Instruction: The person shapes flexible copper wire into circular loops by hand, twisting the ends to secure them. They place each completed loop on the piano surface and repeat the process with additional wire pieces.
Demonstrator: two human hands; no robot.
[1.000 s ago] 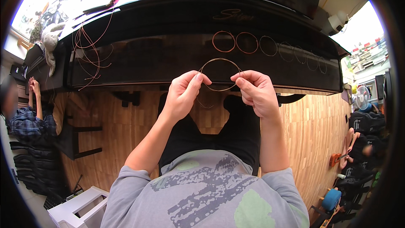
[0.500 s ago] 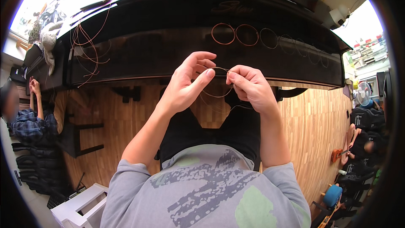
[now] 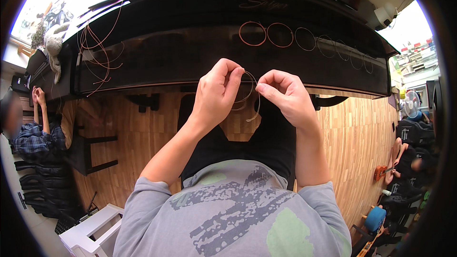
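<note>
Between my hands, in front of the black piano's edge, hangs a thin coiled metal string [image 3: 253,96]. My left hand [image 3: 215,94] pinches the top of the coil between thumb and fingers. Just to its right, my right hand [image 3: 285,94] is closed at thumb and forefinger on the loose part of the same string. From there the string drops in a curve, its tail hanging below the right fingertips. Ahead on the black piano lid lie two copper-coloured string coils [image 3: 252,44] and several thinner silvery coils [image 3: 305,49] in a row toward the right.
Long loose copper-coloured strings [image 3: 102,55] lie tangled at the left of the piano lid [image 3: 176,62]. A person in a plaid shirt [image 3: 31,139] sits far left beside a black stool [image 3: 97,153]. At right, another person's arm holds a small orange-brown ukulele [image 3: 380,173].
My left fingers have closed onto the coil and the loop has turned narrower. My right hand has shifted slightly, with the string's tail now hanging below it.
</note>
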